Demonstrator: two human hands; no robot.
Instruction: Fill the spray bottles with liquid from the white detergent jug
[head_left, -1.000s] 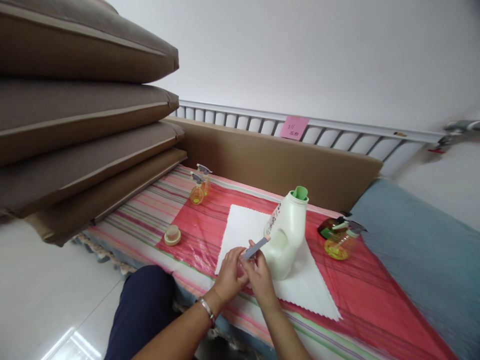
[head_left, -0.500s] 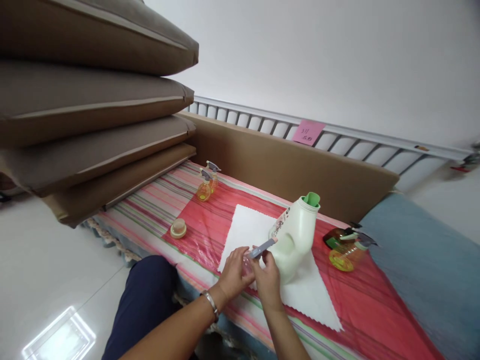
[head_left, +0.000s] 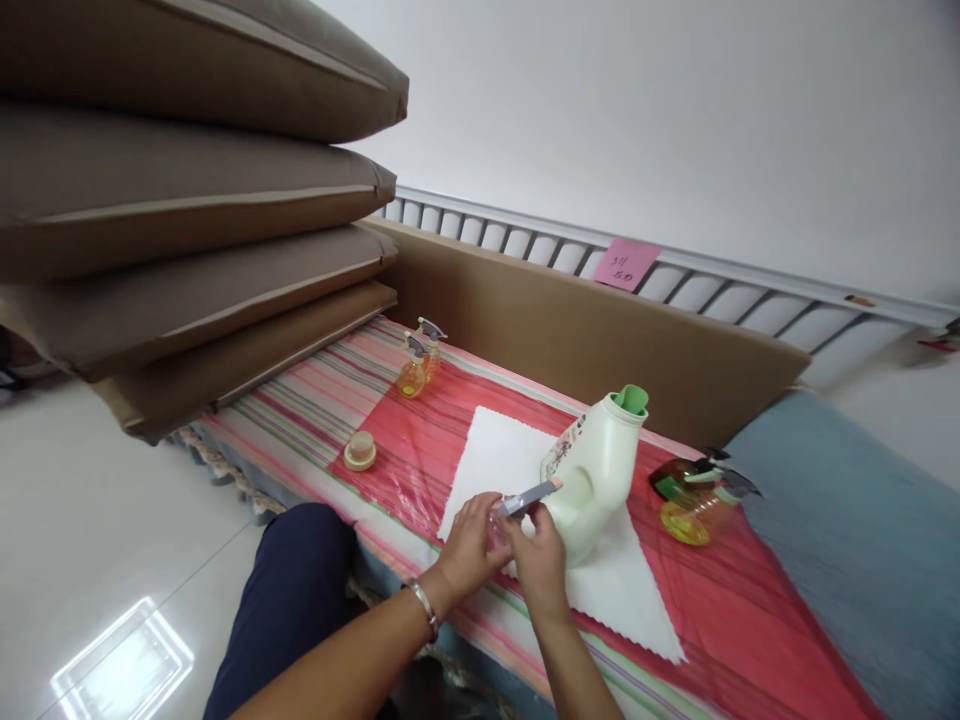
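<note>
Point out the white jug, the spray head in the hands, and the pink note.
white jug (head_left: 592,490), head view, on its body.
spray head (head_left: 527,496), head view, on its grey trigger.
pink note (head_left: 626,265), head view, centre of the paper.

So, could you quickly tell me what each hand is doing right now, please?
Left hand: closed around a small clear bottle.
Right hand: closed on the grey spray head atop that bottle.

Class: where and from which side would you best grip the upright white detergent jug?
Grip the white detergent jug at its narrowed waist below the green spout, coming from its right: probably the easiest part to wrap, and both hands work a small sprayer at its left.
</note>
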